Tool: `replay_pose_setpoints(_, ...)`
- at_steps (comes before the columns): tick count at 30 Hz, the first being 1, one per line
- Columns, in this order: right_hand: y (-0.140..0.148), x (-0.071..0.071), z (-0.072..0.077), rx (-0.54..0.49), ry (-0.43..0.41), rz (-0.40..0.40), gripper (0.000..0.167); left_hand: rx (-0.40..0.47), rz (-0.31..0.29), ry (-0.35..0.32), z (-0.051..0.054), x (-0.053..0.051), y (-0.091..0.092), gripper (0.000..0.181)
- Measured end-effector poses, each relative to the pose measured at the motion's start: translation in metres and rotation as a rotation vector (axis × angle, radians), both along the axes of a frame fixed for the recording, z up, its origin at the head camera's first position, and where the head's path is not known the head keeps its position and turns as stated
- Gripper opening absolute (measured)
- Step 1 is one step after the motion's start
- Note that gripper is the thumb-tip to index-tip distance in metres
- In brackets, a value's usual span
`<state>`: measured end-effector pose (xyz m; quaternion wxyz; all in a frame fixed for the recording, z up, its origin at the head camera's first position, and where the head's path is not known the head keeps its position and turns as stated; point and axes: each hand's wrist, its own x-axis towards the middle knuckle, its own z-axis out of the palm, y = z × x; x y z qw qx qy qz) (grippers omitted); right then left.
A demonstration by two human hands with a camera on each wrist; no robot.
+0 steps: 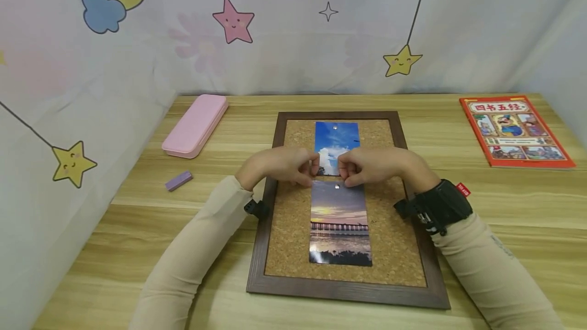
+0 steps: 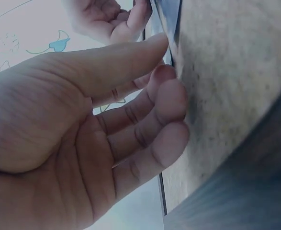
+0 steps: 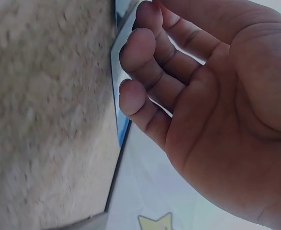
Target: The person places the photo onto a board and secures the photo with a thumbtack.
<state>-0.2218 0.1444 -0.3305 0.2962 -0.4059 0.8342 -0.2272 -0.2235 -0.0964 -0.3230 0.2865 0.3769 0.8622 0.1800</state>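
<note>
A brown-framed cork board point(image 1: 394, 248) lies on the table and carries two photos. The upper photo point(image 1: 334, 139) shows blue sky and clouds; the lower photo point(image 1: 339, 248) shows a pier at sunset. Each has a pushpin near its top edge. My left hand point(image 1: 290, 164) is at the lower photo's top left corner, its thumb tip close to the edge. Opposite it, my right hand point(image 1: 373, 164) has its thumb over the lower photo's top edge, right of the pin. Both hands have bent fingers and partly cover the sky photo's lower sides. Whether they pinch the paper is hidden.
A pink pencil case point(image 1: 194, 126) and a small purple block point(image 1: 179, 181) lie left of the board. On the right is a red illustrated book point(image 1: 515, 131). A curtain point(image 1: 293, 65) printed with stars hangs along the table's back edge.
</note>
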Motion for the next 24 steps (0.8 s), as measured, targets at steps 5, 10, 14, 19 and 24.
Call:
replay_pose_setpoints(5, 0.006, -0.003, 0.003, -0.031, 0.027, -0.011, 0.007, 0.04, -0.009, 0.045, 0.002, -0.003, -0.006, 0.012)
replay_pose_setpoints(10, 0.013, -0.004, 0.008, -0.056, 0.02, -0.033, 0.007, 0.074, 0.004, 0.09, 0.005, -0.004, -0.011, 0.014)
replay_pose_setpoints(14, 0.019, -0.004, 0.011, -0.072, 0.034, -0.068, 0.01, 0.096, 0.012, 0.121, 0.007, -0.007, -0.014, 0.011)
replay_pose_setpoints(19, 0.028, -0.005, 0.014, -0.073, 0.059, -0.107, 0.011, 0.131, 0.012, 0.158, 0.007, -0.01, -0.018, 0.006)
replay_pose_setpoints(24, 0.038, -0.009, 0.021, -0.103, 0.115, -0.132, 0.012, 0.147, 0.023, 0.196, 0.009, -0.013, -0.023, 0.005)
